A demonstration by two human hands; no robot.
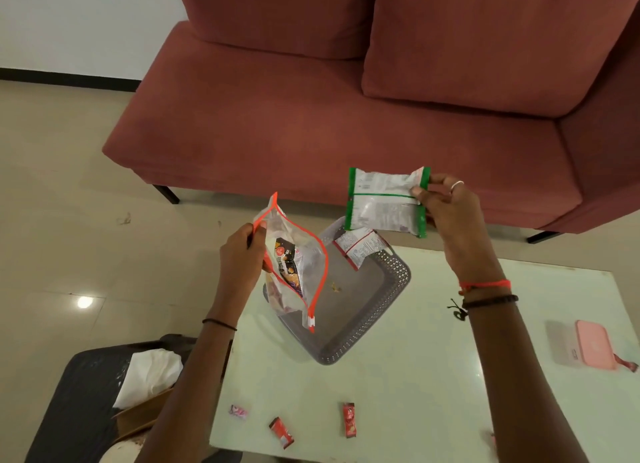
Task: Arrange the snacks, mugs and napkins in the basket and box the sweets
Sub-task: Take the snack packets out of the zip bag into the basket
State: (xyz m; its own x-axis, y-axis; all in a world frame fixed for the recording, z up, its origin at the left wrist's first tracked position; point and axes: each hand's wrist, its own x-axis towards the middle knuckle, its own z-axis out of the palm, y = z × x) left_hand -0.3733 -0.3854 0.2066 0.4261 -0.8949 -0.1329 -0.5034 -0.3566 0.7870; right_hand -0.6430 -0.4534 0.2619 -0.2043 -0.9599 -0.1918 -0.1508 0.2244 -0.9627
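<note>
Overhead, both hands are working above a pale table. The left hand is pinching the orange-edged mouth of a clear zip bag, thumb against fingers on the rim, and the bag is hanging open with dark and red snack packs showing inside. It is hanging over the left end of a grey basket that is sitting on the table. The right hand is gripping the right edge of a silver packet with green borders, thumb in front and fingers behind, holding it up above the basket's far end. A red-trimmed packet is leaning on the basket's far rim, just below the green one.

Three small sweets are lying apart near the table's near edge: a pink sweet, a red sweet and another red one. A pink box is resting at the table's right side. White napkins are sitting in a cardboard carton on a dark seat, left of the table. A red sofa is standing beyond.
</note>
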